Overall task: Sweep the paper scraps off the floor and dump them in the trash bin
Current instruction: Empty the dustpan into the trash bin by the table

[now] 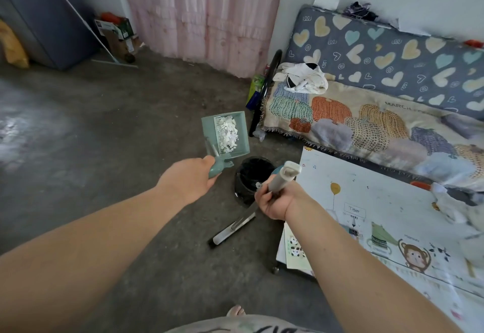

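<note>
One grey concrete floor [104, 136], pink curtain [199, 13], patterned sofa [366, 112].

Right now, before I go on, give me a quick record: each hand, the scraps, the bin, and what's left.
left hand: grips the dustpan by its handle
right hand: grips the broom, whose lower end rests on the floor
scraps: piled in the dustpan
bin: black, on the floor, between the two hands
left to do: tip the scraps into the bin

Teal dustpan [225, 133], white paper scraps [230, 133]
</note>
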Demonstrator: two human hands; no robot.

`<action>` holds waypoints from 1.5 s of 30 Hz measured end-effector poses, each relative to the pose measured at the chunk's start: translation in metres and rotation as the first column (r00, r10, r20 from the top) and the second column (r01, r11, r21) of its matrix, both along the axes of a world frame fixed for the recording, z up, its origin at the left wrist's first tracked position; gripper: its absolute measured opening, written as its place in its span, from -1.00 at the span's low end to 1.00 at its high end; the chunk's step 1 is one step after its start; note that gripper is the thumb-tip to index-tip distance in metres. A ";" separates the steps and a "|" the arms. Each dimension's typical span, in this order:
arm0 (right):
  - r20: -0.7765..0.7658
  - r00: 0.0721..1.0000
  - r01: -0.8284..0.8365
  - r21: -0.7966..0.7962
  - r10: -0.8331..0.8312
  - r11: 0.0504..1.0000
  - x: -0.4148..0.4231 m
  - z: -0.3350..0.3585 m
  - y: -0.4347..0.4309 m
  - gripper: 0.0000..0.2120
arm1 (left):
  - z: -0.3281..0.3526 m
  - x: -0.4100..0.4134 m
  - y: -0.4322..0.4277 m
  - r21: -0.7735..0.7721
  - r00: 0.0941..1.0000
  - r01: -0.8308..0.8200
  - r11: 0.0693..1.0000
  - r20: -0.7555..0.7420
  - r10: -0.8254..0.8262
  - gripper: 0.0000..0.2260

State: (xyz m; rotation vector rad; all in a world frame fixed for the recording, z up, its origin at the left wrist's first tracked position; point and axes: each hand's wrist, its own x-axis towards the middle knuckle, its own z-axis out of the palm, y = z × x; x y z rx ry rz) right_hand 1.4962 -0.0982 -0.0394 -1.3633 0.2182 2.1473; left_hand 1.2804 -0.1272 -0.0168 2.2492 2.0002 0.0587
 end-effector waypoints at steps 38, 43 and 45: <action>0.061 0.993 0.103 -0.008 -0.102 0.995 -0.010 0.010 0.037 -0.80 | 0.024 0.028 0.054 0.069 0.992 0.123 0.990 -0.013 -0.122 -0.79; 0.060 0.990 0.127 -0.012 -0.126 0.992 -0.008 0.009 0.035 -0.78 | 0.024 0.007 0.051 0.089 0.994 0.108 0.990 -0.011 -0.107 -0.78; 0.058 0.990 0.130 -0.006 -0.129 0.992 -0.007 0.008 0.034 -0.78 | 0.026 0.005 0.052 0.082 0.993 0.116 0.990 -0.017 -0.115 -0.78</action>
